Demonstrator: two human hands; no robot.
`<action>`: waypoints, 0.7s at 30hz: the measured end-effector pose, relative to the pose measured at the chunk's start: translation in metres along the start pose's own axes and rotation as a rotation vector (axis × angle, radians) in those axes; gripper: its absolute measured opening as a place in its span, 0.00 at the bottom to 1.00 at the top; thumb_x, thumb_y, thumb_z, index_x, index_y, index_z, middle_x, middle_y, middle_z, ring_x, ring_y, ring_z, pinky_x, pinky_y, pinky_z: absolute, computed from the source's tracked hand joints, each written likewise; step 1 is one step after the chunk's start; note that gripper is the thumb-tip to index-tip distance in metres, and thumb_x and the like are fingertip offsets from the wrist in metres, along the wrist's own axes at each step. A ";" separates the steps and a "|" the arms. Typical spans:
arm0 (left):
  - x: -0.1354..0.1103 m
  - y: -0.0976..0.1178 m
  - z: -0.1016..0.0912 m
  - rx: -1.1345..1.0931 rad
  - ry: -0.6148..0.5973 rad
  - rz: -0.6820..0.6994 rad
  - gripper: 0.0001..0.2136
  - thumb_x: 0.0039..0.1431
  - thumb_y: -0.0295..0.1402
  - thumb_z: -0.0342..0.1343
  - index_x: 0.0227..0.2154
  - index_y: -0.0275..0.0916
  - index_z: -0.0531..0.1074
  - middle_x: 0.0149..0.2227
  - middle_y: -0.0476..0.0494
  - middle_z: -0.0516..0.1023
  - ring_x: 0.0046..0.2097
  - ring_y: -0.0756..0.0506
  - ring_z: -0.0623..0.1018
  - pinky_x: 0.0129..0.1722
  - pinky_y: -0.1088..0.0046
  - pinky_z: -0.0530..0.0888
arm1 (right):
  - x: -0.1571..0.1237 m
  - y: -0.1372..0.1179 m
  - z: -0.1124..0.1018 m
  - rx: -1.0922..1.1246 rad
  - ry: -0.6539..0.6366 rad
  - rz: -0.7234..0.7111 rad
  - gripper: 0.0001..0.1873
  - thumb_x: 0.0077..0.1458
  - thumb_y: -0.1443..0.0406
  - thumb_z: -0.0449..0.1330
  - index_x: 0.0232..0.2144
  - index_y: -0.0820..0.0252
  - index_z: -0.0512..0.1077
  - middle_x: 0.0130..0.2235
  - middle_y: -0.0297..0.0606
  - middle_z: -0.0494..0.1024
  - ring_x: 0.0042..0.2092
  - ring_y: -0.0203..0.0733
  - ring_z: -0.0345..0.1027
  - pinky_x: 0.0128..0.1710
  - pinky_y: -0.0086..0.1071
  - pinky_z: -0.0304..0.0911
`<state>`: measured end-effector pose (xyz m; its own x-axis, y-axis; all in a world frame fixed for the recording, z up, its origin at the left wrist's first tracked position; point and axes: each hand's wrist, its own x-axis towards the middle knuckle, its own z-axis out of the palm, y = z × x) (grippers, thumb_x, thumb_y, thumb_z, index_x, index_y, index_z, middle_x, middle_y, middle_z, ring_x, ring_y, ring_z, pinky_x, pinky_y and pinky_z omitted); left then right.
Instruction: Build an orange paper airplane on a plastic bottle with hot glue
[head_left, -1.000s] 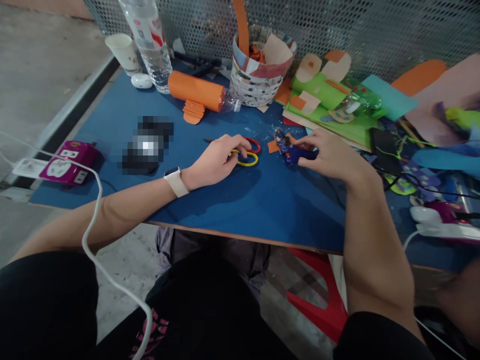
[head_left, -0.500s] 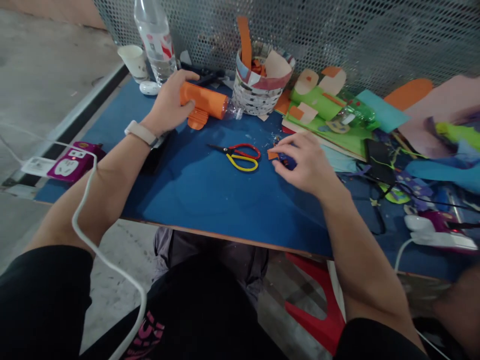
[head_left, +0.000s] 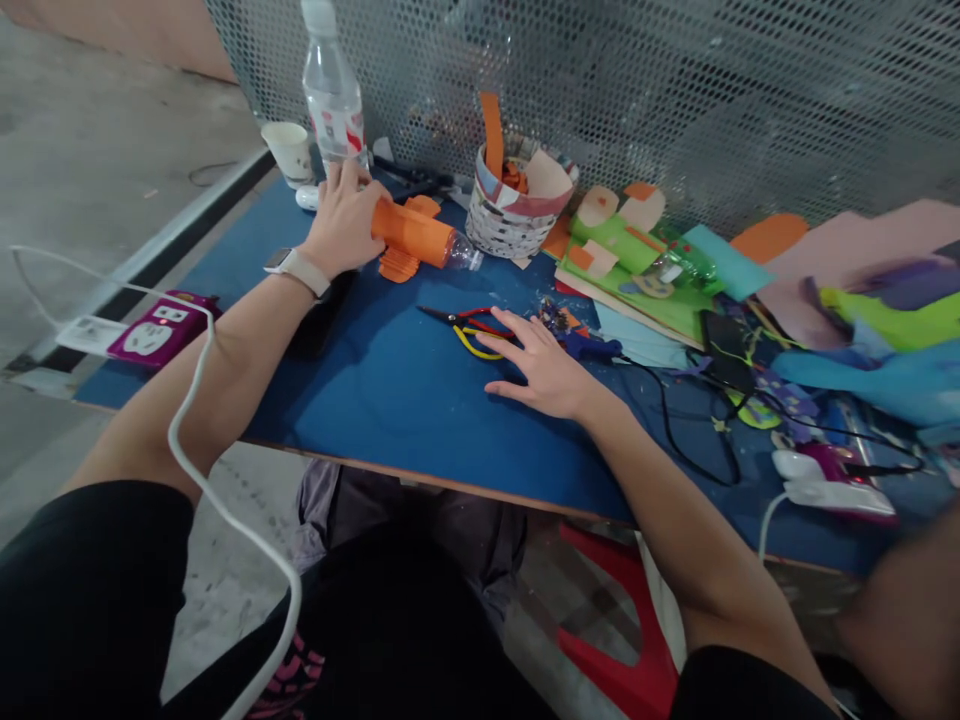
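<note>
My left hand (head_left: pixel 343 222) is wrapped round the end of a plastic bottle covered in orange paper (head_left: pixel 420 232), which lies on its side at the back of the blue table (head_left: pixel 360 390). My right hand (head_left: pixel 541 372) rests flat on the table with fingers spread, holding nothing; its fingertips touch the yellow handle of the red and yellow scissors (head_left: pixel 469 328). A small blue glue gun (head_left: pixel 585 345) lies just beyond that hand, beside orange paper scraps.
A clear water bottle (head_left: pixel 331 92), a paper cup (head_left: pixel 290 152) and a woven paper basket (head_left: pixel 514 200) stand at the back by the mesh wall. Coloured paper crafts (head_left: pixel 637 250) and cables crowd the right side. A purple power strip (head_left: pixel 154 330) sits at left. A red stool (head_left: pixel 615 640) is below.
My left hand left the scissors, reached back to the orange bottle and gripped it. My right hand let go of the blue glue gun and came to lie flat by the scissors.
</note>
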<state>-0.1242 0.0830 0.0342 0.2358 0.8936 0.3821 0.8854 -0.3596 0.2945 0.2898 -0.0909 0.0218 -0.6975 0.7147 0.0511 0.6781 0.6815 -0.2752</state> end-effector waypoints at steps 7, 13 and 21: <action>-0.007 0.015 -0.014 0.126 -0.084 0.008 0.38 0.74 0.38 0.73 0.78 0.29 0.63 0.76 0.30 0.72 0.74 0.33 0.68 0.83 0.43 0.66 | 0.001 -0.001 0.000 -0.009 -0.014 -0.005 0.45 0.79 0.36 0.65 0.86 0.43 0.69 0.93 0.48 0.50 0.91 0.76 0.46 0.89 0.81 0.43; -0.015 0.009 -0.015 0.186 -0.059 -0.027 0.30 0.73 0.48 0.71 0.66 0.30 0.77 0.71 0.28 0.77 0.74 0.29 0.73 0.77 0.41 0.73 | 0.006 0.000 0.002 -0.060 -0.028 -0.006 0.44 0.80 0.37 0.64 0.85 0.47 0.71 0.92 0.51 0.53 0.91 0.76 0.47 0.88 0.83 0.43; -0.027 0.032 -0.016 -0.047 0.087 -0.058 0.33 0.72 0.44 0.67 0.75 0.40 0.70 0.70 0.28 0.82 0.69 0.24 0.84 0.74 0.41 0.80 | 0.036 -0.010 -0.005 -0.201 0.025 -0.030 0.24 0.86 0.61 0.57 0.72 0.54 0.85 0.78 0.54 0.80 0.75 0.68 0.79 0.75 0.69 0.75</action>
<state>-0.1089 0.0431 0.0473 0.1477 0.8872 0.4370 0.8765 -0.3221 0.3577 0.2595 -0.0713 0.0312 -0.7135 0.6959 0.0813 0.6917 0.7181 -0.0764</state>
